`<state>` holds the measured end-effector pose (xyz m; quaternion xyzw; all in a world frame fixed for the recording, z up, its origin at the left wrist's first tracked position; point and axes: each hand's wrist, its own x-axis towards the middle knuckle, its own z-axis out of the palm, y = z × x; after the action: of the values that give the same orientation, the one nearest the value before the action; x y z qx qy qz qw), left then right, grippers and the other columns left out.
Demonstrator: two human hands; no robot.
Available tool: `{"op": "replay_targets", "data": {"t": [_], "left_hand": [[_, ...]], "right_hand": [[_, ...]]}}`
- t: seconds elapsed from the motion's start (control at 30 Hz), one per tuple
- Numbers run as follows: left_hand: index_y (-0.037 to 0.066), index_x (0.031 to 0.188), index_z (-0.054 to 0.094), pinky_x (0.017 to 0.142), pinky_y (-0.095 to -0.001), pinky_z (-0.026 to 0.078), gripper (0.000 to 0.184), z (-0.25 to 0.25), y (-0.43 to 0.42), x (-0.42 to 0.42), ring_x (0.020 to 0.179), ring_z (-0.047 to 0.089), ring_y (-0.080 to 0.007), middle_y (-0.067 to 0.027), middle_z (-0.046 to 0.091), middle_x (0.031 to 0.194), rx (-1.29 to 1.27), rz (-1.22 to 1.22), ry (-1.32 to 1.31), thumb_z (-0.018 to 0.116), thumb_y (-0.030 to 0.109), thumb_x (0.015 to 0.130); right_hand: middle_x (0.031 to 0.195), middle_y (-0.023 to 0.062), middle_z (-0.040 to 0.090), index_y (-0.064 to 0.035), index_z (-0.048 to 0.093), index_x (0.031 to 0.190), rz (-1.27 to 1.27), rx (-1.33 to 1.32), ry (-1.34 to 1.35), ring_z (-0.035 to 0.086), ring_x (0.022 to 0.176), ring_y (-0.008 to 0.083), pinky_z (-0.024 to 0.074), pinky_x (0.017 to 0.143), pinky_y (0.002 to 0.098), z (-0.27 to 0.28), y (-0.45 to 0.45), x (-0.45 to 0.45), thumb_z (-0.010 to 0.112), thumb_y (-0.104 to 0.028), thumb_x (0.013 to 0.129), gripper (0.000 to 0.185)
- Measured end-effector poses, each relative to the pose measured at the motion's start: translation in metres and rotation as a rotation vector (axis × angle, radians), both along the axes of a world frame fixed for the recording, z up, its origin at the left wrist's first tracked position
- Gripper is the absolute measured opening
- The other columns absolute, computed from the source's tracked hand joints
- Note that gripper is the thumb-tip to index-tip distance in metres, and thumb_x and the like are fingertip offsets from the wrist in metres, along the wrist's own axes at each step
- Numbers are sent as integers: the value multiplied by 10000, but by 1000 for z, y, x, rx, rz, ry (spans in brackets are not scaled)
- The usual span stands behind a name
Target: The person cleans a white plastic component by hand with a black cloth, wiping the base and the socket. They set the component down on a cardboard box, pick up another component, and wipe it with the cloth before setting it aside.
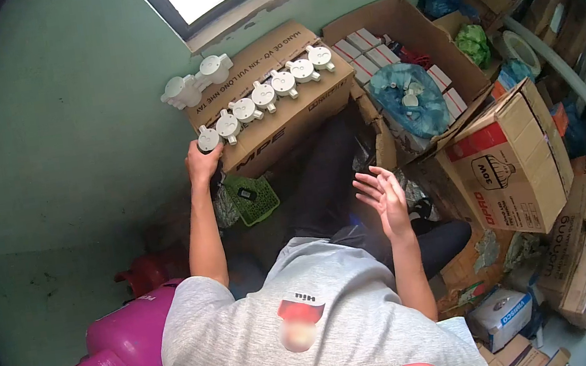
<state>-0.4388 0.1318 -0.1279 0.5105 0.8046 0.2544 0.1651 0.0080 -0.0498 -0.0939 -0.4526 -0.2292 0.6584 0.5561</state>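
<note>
Several white round conduit junction boxes (pixel 264 95) stand in a slanting row along the top edge of a brown cardboard box (pixel 287 136). At the left end of that row, my left hand (pixel 203 163) has its fingers closed on a white junction box (pixel 209 138). Behind the row, more white junction boxes (pixel 214 67) sit bunched together near the wall. My right hand (pixel 387 200) is raised above my leg with its fingers spread, holding nothing.
An open carton (pixel 455 62) at the back right contains small white boxes and a blue plastic bag (pixel 412 101). A tall cardboard box (pixel 509 165) stands to my right. A pink gas cylinder (pixel 126 346) is at my left. Below the box lies a green basket (pixel 254 199).
</note>
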Motion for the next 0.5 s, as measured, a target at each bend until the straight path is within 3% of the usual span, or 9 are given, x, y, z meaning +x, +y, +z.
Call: {"op": "replay_targets", "data": {"t": [0.5], "left_hand": [[81, 1273, 709, 972, -511, 569, 684, -3, -3, 10, 1141, 727, -399, -180, 776, 1202, 38, 29, 13, 880, 498, 757]], "right_hand": [[1393, 225, 663, -46, 494, 1448, 22, -4, 50, 682, 1270, 300, 574, 1041, 419, -1, 5, -8, 473, -285, 1143, 389]]}}
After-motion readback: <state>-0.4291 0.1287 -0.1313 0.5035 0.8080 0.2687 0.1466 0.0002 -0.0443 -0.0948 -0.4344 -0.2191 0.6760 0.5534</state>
